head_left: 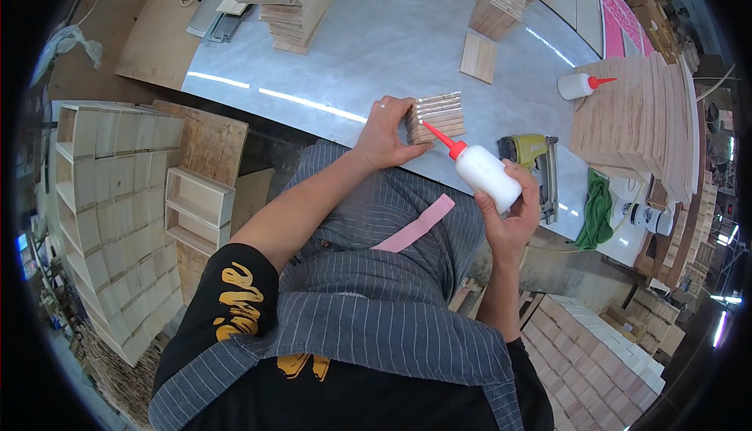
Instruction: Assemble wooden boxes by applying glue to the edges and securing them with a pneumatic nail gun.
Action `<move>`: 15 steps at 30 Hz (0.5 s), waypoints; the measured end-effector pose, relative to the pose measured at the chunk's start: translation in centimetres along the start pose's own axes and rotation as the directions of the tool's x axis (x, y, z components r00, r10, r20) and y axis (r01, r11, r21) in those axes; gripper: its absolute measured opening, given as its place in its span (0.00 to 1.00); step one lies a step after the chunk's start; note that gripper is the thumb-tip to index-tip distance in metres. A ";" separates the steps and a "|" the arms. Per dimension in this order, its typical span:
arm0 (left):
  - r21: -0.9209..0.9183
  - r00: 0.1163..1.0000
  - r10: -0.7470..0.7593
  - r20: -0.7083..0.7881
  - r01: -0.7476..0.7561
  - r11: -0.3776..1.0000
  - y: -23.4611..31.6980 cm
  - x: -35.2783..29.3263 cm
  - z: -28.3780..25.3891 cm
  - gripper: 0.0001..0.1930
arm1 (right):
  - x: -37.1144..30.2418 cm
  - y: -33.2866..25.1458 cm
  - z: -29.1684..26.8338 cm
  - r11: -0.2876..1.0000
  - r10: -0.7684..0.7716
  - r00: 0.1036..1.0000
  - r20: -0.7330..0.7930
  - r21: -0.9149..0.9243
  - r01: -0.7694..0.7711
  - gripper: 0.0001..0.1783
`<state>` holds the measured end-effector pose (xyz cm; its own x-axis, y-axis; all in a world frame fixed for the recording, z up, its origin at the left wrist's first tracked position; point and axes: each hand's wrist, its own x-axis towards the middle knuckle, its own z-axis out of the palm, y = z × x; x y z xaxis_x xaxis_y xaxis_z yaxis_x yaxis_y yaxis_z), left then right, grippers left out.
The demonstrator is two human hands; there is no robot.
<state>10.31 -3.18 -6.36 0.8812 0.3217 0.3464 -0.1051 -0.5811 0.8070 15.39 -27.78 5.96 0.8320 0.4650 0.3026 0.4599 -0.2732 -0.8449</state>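
Observation:
At the table's near edge, my left hand (384,133) closes its fingers and thumb around the left side of a small stack of wooden slats (442,116). White lines of glue show along the upper edges of several slats. My right hand (513,223) is wrapped around a white glue bottle (487,176) with a red nozzle. The bottle is tilted, its tip down at the left end of the stack, close to my left fingers. Whether the tip touches the wood I cannot tell.
A yellow-green nail gun (533,153) and a green cloth (597,210) lie to the right. A second glue bottle (574,86) rests by tall board stacks (627,118). A loose board (478,57) lies farther back. Wooden boxes (117,196) are piled at the left.

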 end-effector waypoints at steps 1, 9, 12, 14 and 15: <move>-0.001 1.000 0.001 0.000 -0.001 1.000 0.0 0.0 0.0 0.38 | 0.1 -0.2 0.0 1.000 -0.003 1.000 -0.011 -0.028 0.003 0.29; -0.009 1.000 -0.006 0.002 0.006 1.000 0.1 -0.1 -0.1 0.38 | 0.3 0.1 -0.9 0.996 -0.016 0.999 -0.049 -0.086 0.012 0.28; -0.016 1.000 -0.010 0.001 0.010 1.000 0.2 0.0 -0.1 0.38 | 0.4 0.3 -1.2 0.993 -0.003 0.998 -0.068 -0.115 -0.004 0.28; -0.010 1.000 -0.015 0.009 0.015 1.000 0.2 0.0 -0.1 0.38 | 0.4 0.4 -1.4 0.998 0.047 0.995 -0.093 -0.042 -0.051 0.28; -0.002 1.000 -0.023 0.017 0.023 1.000 0.2 0.0 -0.1 0.38 | 0.5 0.4 -1.5 0.998 0.046 0.995 -0.094 -0.044 -0.050 0.28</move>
<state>10.24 -3.20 -6.08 0.8911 0.3219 0.3199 -0.0862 -0.5719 0.8158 16.44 -28.92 6.45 0.8776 0.3711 0.3035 0.4309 -0.3331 -0.8387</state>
